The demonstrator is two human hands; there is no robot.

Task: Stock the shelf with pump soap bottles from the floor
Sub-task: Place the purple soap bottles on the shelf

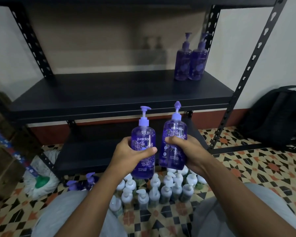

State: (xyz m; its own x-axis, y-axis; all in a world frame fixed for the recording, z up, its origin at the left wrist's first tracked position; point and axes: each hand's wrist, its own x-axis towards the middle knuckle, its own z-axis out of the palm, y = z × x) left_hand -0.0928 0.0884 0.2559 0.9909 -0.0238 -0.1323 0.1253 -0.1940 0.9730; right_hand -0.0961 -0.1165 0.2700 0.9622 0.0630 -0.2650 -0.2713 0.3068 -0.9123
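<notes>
My left hand [132, 155] grips a purple pump soap bottle [143, 134] upright in front of the black shelf board [109, 93]. My right hand [186, 151] grips a second purple pump bottle [175, 132], tilted slightly left, right beside the first. Both bottles hang in the air below the shelf's front edge. Two more purple bottles [190, 60] stand together at the back right of the shelf board. On the tiled floor below my hands stand several white-pump bottles [154, 190], and two or three purple ones [83, 183] to their left.
The black metal rack has perforated uprights [249, 71] and a lower board [92, 151]. A mop head [39, 177] lies on the floor at left beside wooden boxes. A black backpack [278, 117] leans against the wall at right. My knees frame the floor bottles.
</notes>
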